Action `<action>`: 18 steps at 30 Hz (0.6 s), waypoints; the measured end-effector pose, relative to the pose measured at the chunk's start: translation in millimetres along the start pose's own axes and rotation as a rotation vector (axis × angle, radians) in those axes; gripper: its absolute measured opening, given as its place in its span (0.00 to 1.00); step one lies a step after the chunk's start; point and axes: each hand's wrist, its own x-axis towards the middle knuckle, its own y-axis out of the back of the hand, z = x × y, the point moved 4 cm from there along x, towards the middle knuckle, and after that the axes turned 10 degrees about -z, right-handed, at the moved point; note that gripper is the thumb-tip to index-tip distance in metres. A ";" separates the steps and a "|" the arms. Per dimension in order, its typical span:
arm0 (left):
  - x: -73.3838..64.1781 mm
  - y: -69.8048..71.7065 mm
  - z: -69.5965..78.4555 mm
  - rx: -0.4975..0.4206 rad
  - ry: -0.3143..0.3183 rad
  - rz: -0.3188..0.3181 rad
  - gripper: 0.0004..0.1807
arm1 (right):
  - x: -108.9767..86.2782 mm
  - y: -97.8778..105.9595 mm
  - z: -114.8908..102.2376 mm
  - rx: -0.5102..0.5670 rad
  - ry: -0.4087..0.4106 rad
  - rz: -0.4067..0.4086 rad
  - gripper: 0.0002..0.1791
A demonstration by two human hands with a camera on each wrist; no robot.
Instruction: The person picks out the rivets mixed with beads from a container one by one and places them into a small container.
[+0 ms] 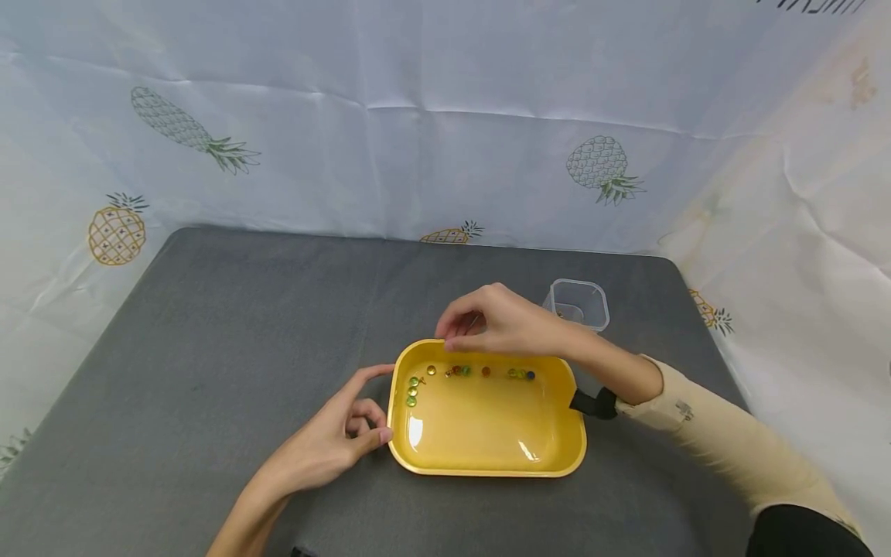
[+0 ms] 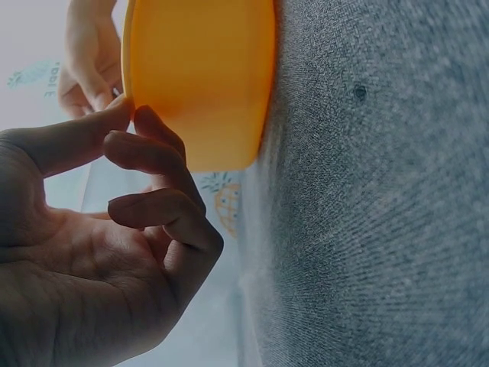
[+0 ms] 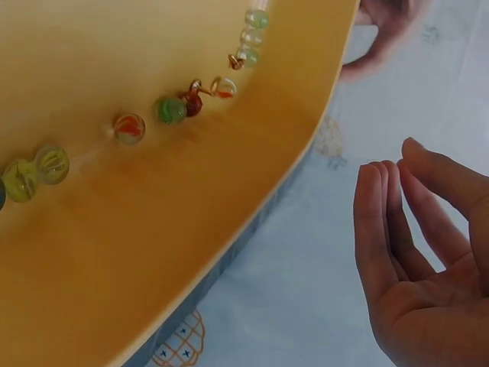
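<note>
A yellow tray [image 1: 480, 433] lies on the table with several glass marbles [image 3: 129, 128] along its far wall and left side. Small gold-coloured loops [image 3: 234, 62] show among the marbles. My left hand [image 1: 327, 445] is at the tray's left side, thumb and index finger spread along the outside of the rim, the other fingers bent. Over the far rim is my right hand [image 1: 497, 321]; in the right wrist view its fingertips come close together, the fingers gently bent, with nothing visible between them.
A clear plastic container [image 1: 592, 304] stands behind the right forearm, with something small inside. The grey table [image 1: 209, 387] ends at a white cloth [image 1: 334, 170] printed with pineapples. A black strap [image 1: 595, 403] at the right wrist overlaps the tray's right rim.
</note>
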 end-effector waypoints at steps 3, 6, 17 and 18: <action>0.0 0.1 -0.2 -0.002 0.000 -0.003 0.44 | 6.5 -4.6 -0.5 -0.001 0.003 -0.032 0.09; -0.1 0.3 -0.4 -0.003 0.002 -0.004 0.44 | 12.8 -9.4 -0.7 0.001 0.007 -0.063 0.10; -0.4 0.8 -0.4 -0.004 -0.003 -0.012 0.44 | 28.6 -25.7 -0.4 0.045 -0.012 -0.169 0.12; -0.6 0.8 -0.4 -0.005 -0.004 -0.013 0.44 | 29.1 -27.0 0.0 0.053 -0.017 -0.178 0.12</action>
